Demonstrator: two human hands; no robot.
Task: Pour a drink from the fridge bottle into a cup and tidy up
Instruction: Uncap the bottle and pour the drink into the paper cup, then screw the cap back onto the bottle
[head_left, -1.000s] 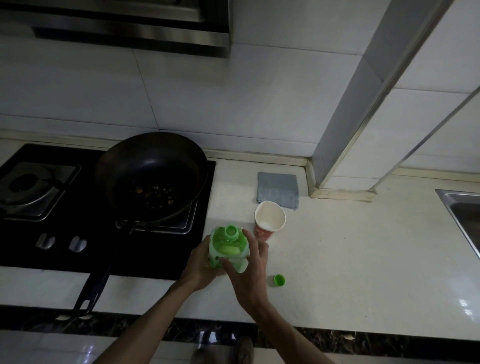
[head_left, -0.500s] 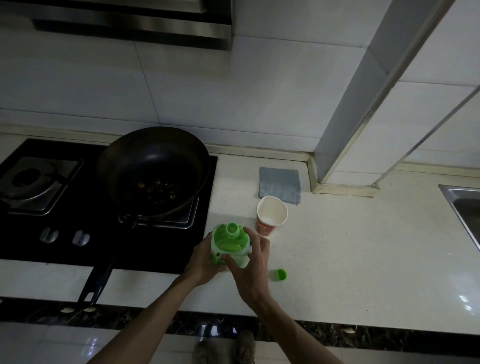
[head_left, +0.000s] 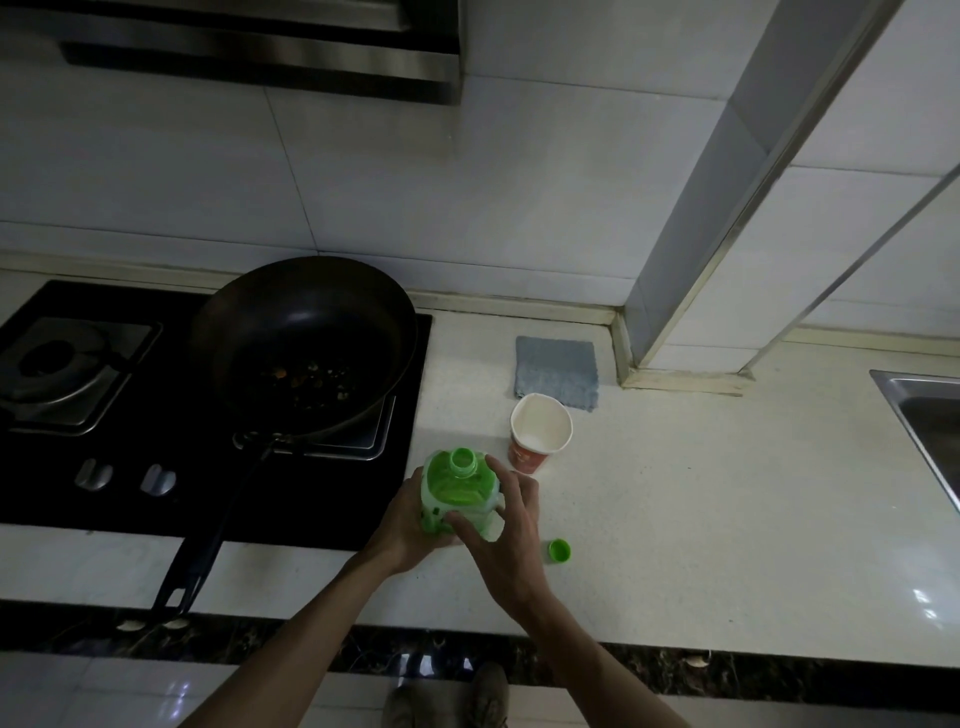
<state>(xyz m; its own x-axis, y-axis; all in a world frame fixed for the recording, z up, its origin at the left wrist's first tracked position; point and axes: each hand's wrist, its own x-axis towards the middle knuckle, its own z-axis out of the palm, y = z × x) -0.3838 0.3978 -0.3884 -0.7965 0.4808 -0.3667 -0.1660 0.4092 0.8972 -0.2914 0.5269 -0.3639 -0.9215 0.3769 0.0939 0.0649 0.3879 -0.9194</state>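
A green bottle (head_left: 457, 486) stands upright near the counter's front, its neck uncapped. My left hand (head_left: 402, 530) wraps its left side and my right hand (head_left: 506, 530) grips its right side. Its green cap (head_left: 559, 550) lies on the counter just right of my right hand. A paper cup (head_left: 540, 431), white inside with a red base, stands upright just behind and to the right of the bottle. What the cup holds I cannot tell.
A dark frying pan (head_left: 306, 348) with food bits sits on the black gas hob (head_left: 62, 447), handle pointing toward the counter's front edge. A grey cloth (head_left: 557, 370) lies behind the cup. A steel sink (head_left: 924, 415) is at the far right. A tiled column (head_left: 701, 260) rises behind.
The hands and bottle hold almost the same pose. The view has shifted slightly, so everything sits a little lower in the frame.
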